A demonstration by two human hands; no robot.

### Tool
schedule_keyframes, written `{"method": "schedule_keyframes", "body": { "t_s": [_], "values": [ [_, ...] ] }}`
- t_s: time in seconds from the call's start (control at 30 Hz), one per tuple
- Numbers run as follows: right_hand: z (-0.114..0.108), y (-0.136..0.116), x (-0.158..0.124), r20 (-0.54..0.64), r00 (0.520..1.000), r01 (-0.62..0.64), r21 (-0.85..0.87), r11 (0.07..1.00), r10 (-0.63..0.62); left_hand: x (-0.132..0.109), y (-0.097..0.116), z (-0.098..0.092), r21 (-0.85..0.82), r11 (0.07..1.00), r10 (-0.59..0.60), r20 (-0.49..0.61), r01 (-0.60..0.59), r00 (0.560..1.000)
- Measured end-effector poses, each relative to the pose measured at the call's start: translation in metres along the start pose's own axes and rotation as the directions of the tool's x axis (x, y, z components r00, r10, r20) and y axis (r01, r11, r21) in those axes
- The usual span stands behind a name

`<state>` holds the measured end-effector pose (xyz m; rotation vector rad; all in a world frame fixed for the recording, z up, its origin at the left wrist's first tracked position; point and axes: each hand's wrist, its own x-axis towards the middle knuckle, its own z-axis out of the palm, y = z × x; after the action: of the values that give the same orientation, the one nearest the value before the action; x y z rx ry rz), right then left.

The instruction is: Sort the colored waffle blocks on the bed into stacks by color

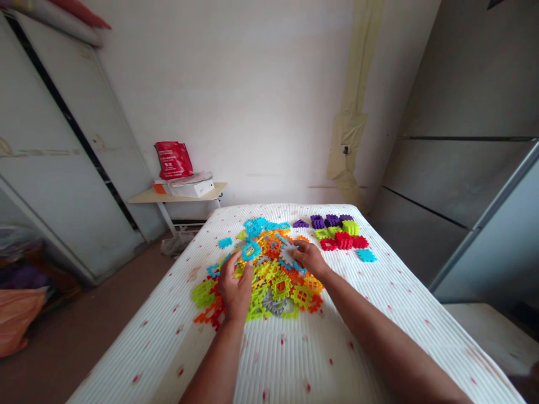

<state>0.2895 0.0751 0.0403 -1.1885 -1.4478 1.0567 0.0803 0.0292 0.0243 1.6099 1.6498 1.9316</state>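
My left hand (236, 283) is at the left side of a heap of plastic interlocking pieces (269, 275) in green, yellow, orange, blue, red and grey. Between its thumb and fingers it holds a blue piece with a window-like grid (251, 251). Over the heap's right side, my right hand (309, 257) pinches a pale grey piece (289, 255) with a toothed edge. Both held pieces are apart from each other. Parts of the heap lie hidden under my hands.
Sorted stacks stand at the back right: purple pieces (324, 220), green pieces (350, 227), red pieces (343, 240) and a blue piece (366, 256). A side table (217, 191) bears a red bag (172, 160) and a white box (197, 188). A grey cabinet (455, 168) flanks the right.
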Motion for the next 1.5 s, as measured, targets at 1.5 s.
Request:
{"method": "schedule_keyframes", "body": {
  "t_s": [1.5],
  "values": [
    [-0.112, 0.027, -0.063, -0.474, 0.880, -0.459, -0.854, 0.246, -0.001, -0.024, 0.017, 0.017, 0.048, 0.750, 0.629, 0.258, -0.660, 0.733]
  ]
}}
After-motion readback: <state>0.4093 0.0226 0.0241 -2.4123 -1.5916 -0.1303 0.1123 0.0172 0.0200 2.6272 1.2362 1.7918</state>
